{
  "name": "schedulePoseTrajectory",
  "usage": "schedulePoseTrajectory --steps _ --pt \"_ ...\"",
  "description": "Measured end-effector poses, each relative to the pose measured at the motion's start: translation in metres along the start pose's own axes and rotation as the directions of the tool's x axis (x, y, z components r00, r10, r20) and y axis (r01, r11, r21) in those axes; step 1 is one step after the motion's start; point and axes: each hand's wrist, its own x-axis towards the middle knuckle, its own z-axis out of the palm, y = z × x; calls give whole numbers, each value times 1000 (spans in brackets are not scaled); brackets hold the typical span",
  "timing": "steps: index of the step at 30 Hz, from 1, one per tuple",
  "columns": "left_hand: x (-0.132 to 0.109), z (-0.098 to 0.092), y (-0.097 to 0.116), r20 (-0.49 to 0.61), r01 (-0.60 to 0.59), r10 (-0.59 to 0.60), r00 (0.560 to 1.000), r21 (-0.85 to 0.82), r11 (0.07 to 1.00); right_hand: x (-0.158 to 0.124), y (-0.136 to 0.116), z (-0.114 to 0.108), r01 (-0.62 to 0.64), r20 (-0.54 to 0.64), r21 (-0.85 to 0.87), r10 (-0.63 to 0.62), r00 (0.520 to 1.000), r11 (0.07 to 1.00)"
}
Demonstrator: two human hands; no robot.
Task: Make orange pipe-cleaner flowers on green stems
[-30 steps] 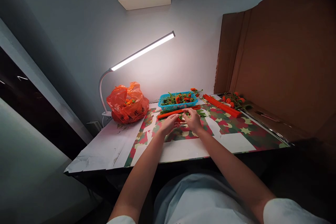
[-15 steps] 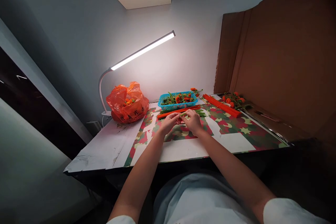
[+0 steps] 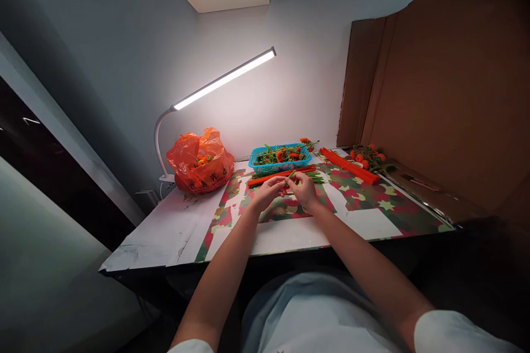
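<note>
My left hand (image 3: 268, 193) and my right hand (image 3: 305, 190) meet over the camouflage-patterned mat (image 3: 368, 198) on the table. Both are closed in a pinch on a thin green stem (image 3: 291, 175) that pokes up between the fingertips. A small orange piece shows between the two hands. Just behind them lie a bundle of orange sticks (image 3: 278, 175) and a bundle of green stems (image 3: 317, 177). A blue basket (image 3: 280, 158) with orange flowers and green stems stands beyond those.
An orange plastic bag (image 3: 200, 161) sits at the back left beside a lit white desk lamp (image 3: 223, 80). More orange sticks (image 3: 349, 166) and finished orange flowers (image 3: 368, 156) lie at the back right. Brown cardboard (image 3: 439, 83) walls the right side.
The two hands have stayed together at the same spot, with small finger movements. The green stem now stands up more between the fingertips.
</note>
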Motion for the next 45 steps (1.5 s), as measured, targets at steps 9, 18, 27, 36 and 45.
schedulePoseTrajectory --steps 9,18,27,36,45 --pt "-1 3 4 -41 -34 32 999 -41 999 1 1 3 -27 1 177 28 1000 984" --pt "2 0 2 -102 -89 78 992 -101 991 7 6 0 -245 -17 423 278 960 872" --pt "-2 0 1 -79 -178 189 979 131 975 1 6 3 -102 -3 153 104 995 983" --pt "3 0 -8 -78 -231 250 965 194 953 2 4 4 -165 -6 169 169 986 972" --pt "4 -2 -11 -77 -256 284 956 256 932 -1 0 3 -365 131 384 341 931 848"
